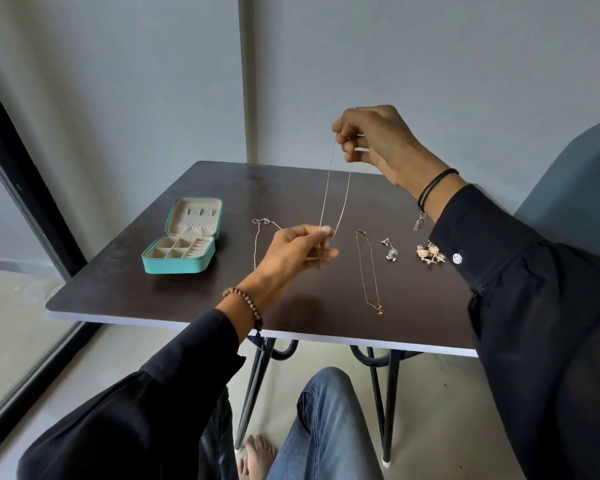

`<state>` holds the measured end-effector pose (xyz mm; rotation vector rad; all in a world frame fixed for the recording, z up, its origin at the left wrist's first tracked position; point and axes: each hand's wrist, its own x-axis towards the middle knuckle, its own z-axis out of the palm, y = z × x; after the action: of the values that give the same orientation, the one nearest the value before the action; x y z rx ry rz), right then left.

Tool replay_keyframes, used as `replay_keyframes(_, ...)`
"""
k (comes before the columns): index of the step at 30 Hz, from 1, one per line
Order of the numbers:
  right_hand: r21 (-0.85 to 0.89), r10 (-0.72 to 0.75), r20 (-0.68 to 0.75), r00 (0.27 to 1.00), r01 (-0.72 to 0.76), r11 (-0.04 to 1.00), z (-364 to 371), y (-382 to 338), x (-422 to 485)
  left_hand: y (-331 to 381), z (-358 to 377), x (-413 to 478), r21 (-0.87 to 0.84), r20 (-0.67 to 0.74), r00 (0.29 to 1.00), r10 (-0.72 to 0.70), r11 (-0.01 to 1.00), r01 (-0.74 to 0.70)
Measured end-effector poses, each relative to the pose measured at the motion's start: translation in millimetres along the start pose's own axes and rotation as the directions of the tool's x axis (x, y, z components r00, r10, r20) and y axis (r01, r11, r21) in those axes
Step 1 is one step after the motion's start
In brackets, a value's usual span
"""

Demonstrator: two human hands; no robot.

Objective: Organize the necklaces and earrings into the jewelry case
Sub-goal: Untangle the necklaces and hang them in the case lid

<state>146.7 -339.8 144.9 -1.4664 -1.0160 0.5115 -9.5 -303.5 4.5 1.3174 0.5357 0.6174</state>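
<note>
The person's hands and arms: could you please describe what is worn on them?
The left sleeve and right sleeve are long and black; a shiny round button sits on the right cuff. A brown bead bracelet circles the wrist of the left hand. Thin black bands with a metal charm circle the wrist of the right hand.

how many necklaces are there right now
3. A thin chain stretched between left hand and right hand; a second chain on the table, partly behind the left hand; a pendant chain right of it.

Soft dim daylight from left, edges warped.
</note>
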Motion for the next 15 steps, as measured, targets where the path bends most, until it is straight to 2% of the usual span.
replay_keyframes(7,-0.01,0.042,-0.064,0.997,-0.043,0.999,-9.8,4.7,5.4,-9.1,2.3,-19.9,-0.281,0.104,0.99,-0.095,0.952,0.121)
replay_keyframes(11,-0.021,0.069,-0.081,0.994,-0.071,0.997,-13.6,17.0,7.2,-14.2,-4.5,-27.9,-0.303,0.111,0.98,-0.163,0.934,0.19)
replay_keyframes(15,-0.097,0.073,-0.094,0.993,-0.082,0.992,-15.9,28.8,10.9,-17.1,-10.8,-30.2,-0.353,0.073,0.982,-0.172,0.917,0.187)
